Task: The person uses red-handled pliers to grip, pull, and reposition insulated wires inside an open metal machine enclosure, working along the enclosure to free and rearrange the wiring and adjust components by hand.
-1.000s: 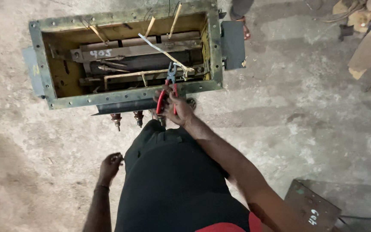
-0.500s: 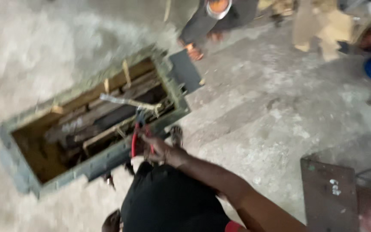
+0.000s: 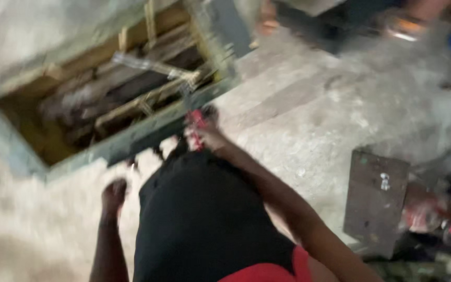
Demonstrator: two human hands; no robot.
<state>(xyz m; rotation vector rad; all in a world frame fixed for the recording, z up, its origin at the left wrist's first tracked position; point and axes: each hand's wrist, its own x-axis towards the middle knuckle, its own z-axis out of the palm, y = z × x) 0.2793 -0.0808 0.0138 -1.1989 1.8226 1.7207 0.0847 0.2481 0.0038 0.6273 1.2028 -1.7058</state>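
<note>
Head view blurred: right hand gripping red-handled pliers, left hand state indistinct.

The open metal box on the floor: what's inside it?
Inside the open metal box lie dark bars and yellowish rods, crossing at angles; blur hides detail. The right hand holds red-handled pliers at its near rim. The bottom is covered.

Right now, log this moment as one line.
right hand: holds red-handled pliers at rim of open metal box | left hand: low by the concrete floor, contact unclear | view: blurred
</note>
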